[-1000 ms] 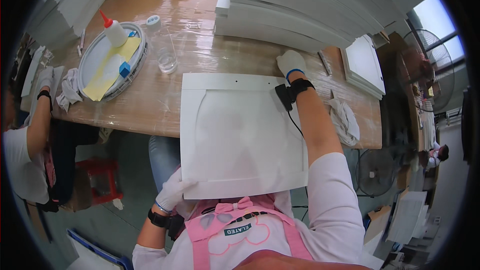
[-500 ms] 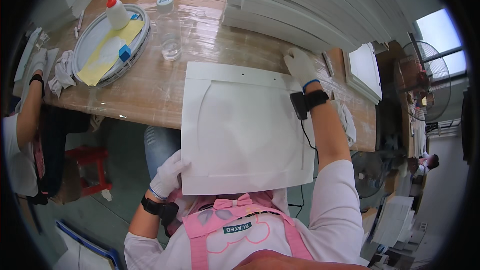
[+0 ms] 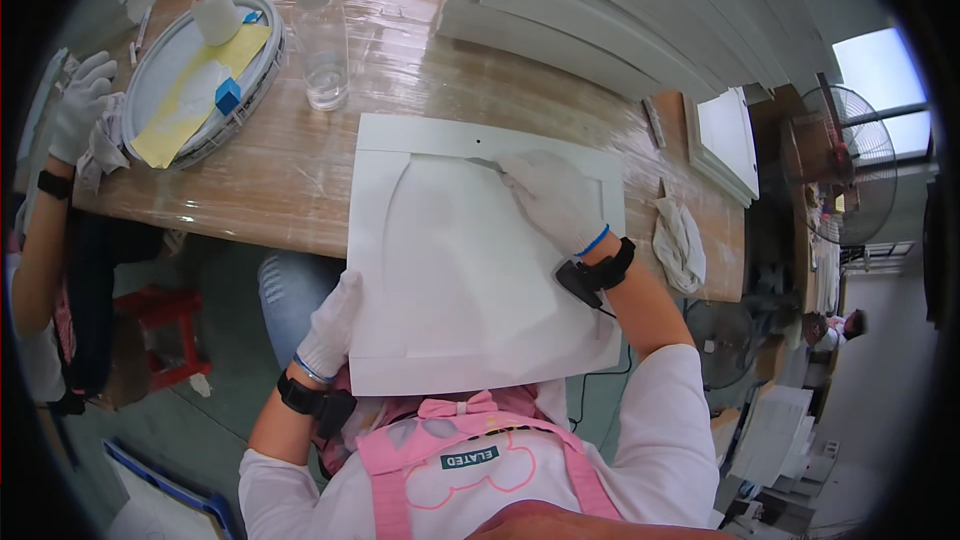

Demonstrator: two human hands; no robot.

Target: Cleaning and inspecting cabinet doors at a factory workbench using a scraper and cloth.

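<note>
A white panel (image 3: 460, 260) with a shallow recessed middle and a small hole near its far edge rests partly on the table's front edge and partly over my lap. My left hand (image 3: 332, 325), in a white glove, grips the panel's left edge, thumb on top. My gloved right hand (image 3: 553, 198) lies over the far right part of the recess, fingers together and pointing left along its upper border. A thin grey sliver shows at those fingertips; I cannot make out what it is.
On the film-covered table (image 3: 400, 70) are a round lid (image 3: 150, 80) bearing a red-tipped glue bottle (image 3: 215, 15), yellow sheet and blue block (image 3: 228, 95), a clear bottle (image 3: 325, 60), stacked white boards (image 3: 570, 30) and a rag (image 3: 680, 245). A co-worker's gloved hand (image 3: 82, 105) is at left.
My right hand has moved from the table beyond the panel's far right corner left and nearer, onto the recess. My left hand has slid slightly farther along the edge. The co-worker's hand has lifted.
</note>
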